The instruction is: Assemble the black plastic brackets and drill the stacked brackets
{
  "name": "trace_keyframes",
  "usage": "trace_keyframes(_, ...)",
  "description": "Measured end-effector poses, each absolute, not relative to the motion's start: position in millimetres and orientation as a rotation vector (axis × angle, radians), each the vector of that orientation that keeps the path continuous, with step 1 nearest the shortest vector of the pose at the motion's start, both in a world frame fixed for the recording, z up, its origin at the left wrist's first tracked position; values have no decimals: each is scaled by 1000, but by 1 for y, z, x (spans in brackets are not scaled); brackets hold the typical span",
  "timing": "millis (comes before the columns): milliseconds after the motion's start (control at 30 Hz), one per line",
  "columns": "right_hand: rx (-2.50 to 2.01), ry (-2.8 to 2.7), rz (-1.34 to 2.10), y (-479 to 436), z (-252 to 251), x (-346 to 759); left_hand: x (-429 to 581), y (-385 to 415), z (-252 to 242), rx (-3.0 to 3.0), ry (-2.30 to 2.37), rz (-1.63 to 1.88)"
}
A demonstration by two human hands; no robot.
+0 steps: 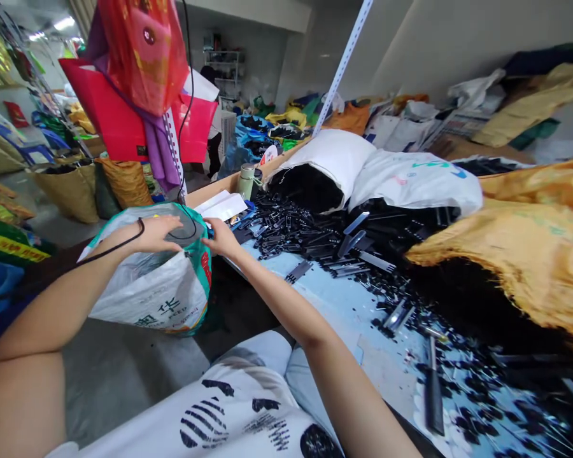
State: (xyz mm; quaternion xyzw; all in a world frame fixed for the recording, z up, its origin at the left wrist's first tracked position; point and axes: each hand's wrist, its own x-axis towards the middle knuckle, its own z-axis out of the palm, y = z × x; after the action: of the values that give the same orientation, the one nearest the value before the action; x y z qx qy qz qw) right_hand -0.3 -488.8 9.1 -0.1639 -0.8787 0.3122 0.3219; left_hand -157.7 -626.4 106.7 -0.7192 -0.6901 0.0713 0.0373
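A white and green woven sack (157,286) stands on the floor to my left, its mouth open. My left hand (158,230) rests on the sack's rim, fingers curled over the edge; a black band sits on that wrist. My right hand (223,237) is at the sack's right rim next to the table corner, fingers bent, and whether it holds anything is hidden. A black cable (183,121) hangs down into the sack's mouth.
A blue table (348,305) at my right carries a heap of black plastic parts (315,229), a white sack (334,159), a second white sack (410,181) and yellow sacks (530,254). A green bottle (245,181) stands at its far end. Red bags (138,70) hang overhead.
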Motion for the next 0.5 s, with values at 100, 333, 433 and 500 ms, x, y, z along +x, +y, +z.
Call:
trace_keyframes(100, -324, -2379, 783, -501, 2, -10, -155, -627, 111, -1837, -2024, 207)
trace_keyframes(333, -249, -2360, 687, -508, 7, 8, -176, -622, 118, -1732, -2209, 541)
trace_keyframes(433, -261, -2383, 634, -504, 11, 18, -177, -618, 119, -1730, -2320, 674)
trace_keyframes(500, -250, -2399, 610, -505, 12, 21, -173, -617, 117, -1740, -2385, 766)
